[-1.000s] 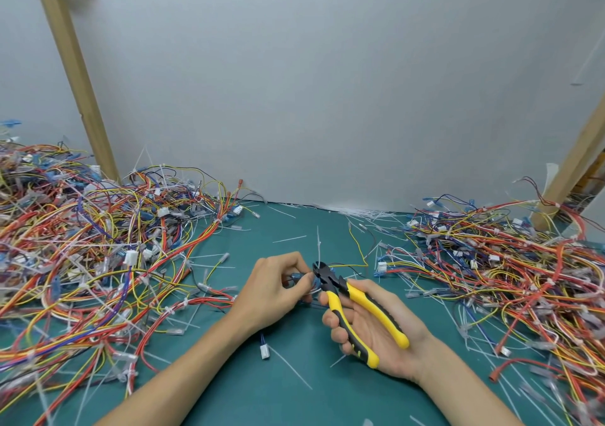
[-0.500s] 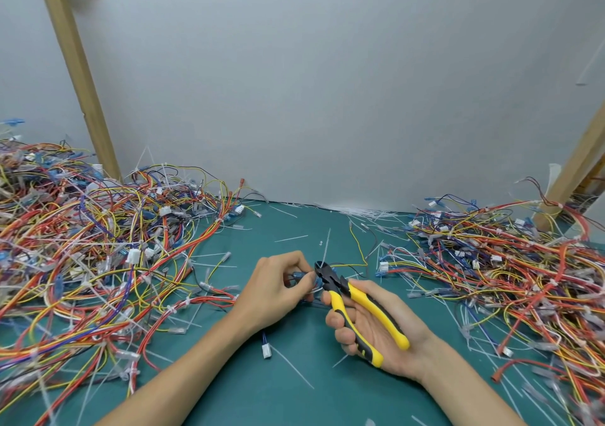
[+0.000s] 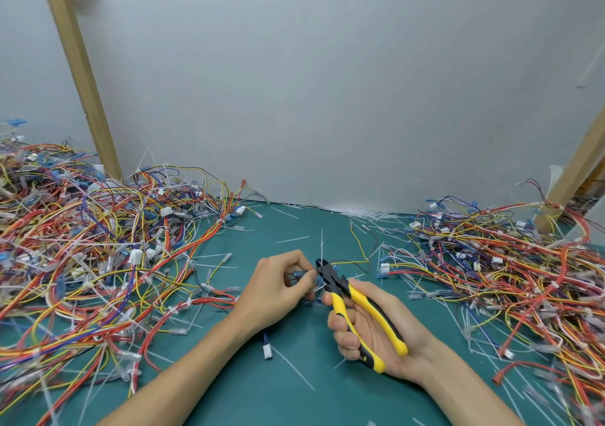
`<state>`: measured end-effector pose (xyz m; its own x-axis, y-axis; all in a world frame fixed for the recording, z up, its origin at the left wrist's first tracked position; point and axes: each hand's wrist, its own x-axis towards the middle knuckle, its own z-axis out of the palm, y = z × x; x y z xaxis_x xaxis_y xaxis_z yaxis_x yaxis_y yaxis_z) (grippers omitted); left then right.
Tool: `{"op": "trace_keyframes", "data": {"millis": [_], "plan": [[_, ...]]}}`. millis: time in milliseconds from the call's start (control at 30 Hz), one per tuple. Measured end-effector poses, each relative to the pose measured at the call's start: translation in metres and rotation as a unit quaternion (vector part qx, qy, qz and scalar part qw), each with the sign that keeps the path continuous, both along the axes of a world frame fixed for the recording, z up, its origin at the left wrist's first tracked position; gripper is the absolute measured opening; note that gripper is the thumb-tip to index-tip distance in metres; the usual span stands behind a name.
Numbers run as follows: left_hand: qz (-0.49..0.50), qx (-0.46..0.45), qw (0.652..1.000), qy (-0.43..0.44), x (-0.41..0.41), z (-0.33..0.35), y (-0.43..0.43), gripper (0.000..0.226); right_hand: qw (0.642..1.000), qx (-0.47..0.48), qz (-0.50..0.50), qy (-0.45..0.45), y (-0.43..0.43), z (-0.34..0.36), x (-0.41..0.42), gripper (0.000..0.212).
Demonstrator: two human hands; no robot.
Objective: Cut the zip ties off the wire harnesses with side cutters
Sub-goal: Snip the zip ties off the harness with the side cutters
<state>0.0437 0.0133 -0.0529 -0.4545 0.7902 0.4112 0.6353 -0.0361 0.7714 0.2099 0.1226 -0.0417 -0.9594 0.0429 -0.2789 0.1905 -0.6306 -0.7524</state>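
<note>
Zip tie [image 3: 321,244] stood up from the harness [image 3: 299,275] your left hand [image 3: 275,291] pinched steady, seemingly so the cutters [image 3: 337,281] gripped in your right hand [image 3: 370,334] could reach its base.

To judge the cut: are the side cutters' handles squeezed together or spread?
Spread: in the right hand, the side cutters' yellow handles stand apart, palm visible between them.

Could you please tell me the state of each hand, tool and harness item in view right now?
Left hand, pinching the small harness.
Right hand, gripping the side cutters.
Side cutters, nose at the zip tie; jaws unclear.
Zip tie, tail upright, apparently uncut.
Left harness pile, tangled.
Right harness pile, tangled.
</note>
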Motion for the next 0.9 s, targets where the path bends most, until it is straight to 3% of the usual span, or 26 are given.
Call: {"op": "trace_keyframes", "data": {"millis": [467, 900], "plan": [[-0.001, 0.002, 1.0, 0.008, 0.0001, 0.0015, -0.0001, 0.015, 0.999, -0.027, 0.034, 0.018, 0.0019, 0.0, -0.0002, 0.053], [-0.003, 0.007, 1.0, 0.013, 0.0005, 0.0013, -0.0008, 0.015, 0.999, 0.019, -0.026, -0.02, -0.0032, 0.0022, -0.0019, 0.041]]}}
